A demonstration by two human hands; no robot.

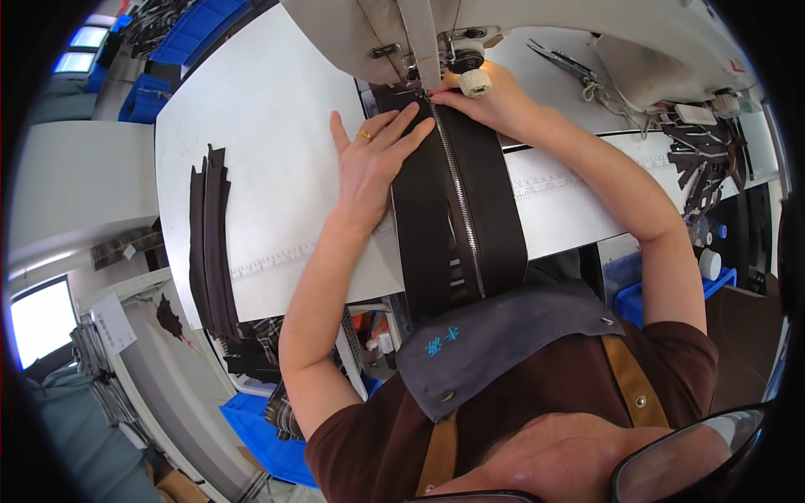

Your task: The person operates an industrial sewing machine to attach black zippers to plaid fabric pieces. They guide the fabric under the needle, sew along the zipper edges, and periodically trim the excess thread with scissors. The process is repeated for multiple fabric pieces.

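A dark brown fabric piece (495, 201) with a long silver metal zipper (455, 184) runs from under the white sewing machine's (360, 29) presser foot (416, 82) toward my body. My left hand (373, 159) rests on the fabric's left side below the needle, fingers spread and lying flat, with a gold ring on one finger. My right hand (486, 101) is at the zipper's top end, just right of the presser foot, thumb and index finger pinched on it, partly behind the machine's knob (475, 82).
Dark fabric strips (210, 243) lie on the white table (285, 168) at left. Scissors (558, 63) sit by the machine base; zipper pieces (700, 168) are piled at right. Blue bins (272, 440) stand below the table, and a lit window (46, 323) is at far left.
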